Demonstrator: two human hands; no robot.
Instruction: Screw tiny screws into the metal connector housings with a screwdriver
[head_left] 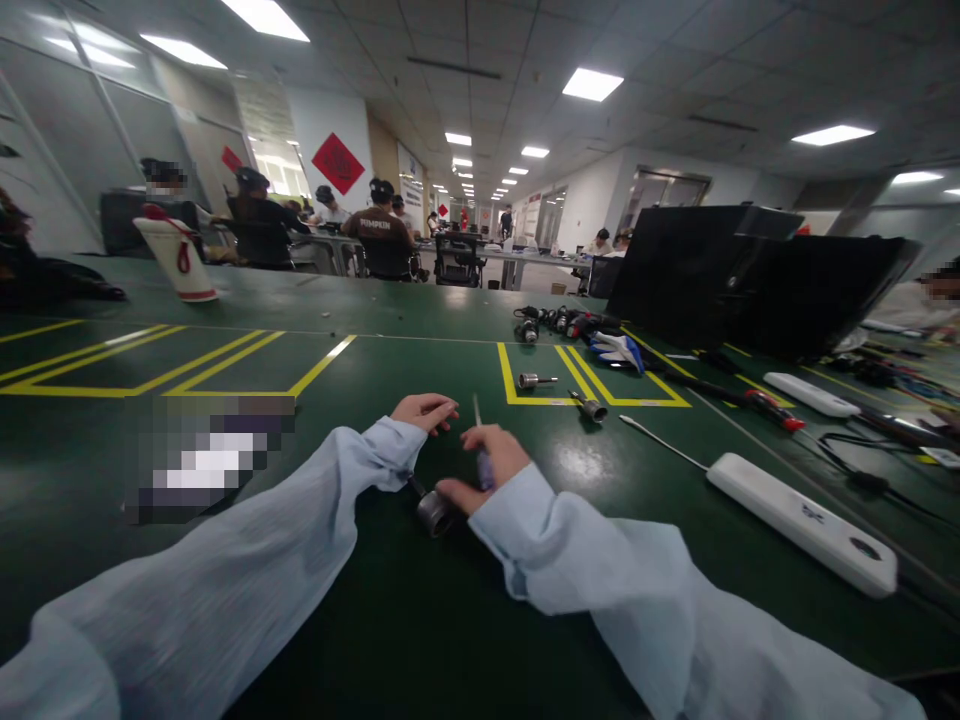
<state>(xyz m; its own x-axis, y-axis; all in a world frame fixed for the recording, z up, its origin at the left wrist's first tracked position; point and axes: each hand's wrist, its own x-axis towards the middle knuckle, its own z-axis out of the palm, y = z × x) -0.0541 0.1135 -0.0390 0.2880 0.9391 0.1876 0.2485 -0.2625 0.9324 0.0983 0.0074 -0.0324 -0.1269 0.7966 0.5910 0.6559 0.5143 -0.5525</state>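
Observation:
My right hand point(495, 462) is closed around the purple, see-through handle of a screwdriver point(485, 470), whose thin shaft points up and away. To its left, my left hand point(424, 410) has its fingers loosely bent toward the shaft, with gaps between them and nothing visible in them. Beneath both hands, a metal hole saw point(433, 514) lies on the green table, its dark shank toward my left cuff. The right thumb is close above its rim; whether it touches I cannot tell. Two similar hole saws, one nearer the middle point(529, 381) and one tilted point(592, 408), lie farther off.
Right of my arm lies a white oblong device point(802, 520), a thin rod at its far end. Behind are a blue-white glove point(616, 350), black cases point(697, 265) and cables. A blurred-out flat object point(210, 460) and paper cup point(184, 260) are at left. People sit beyond.

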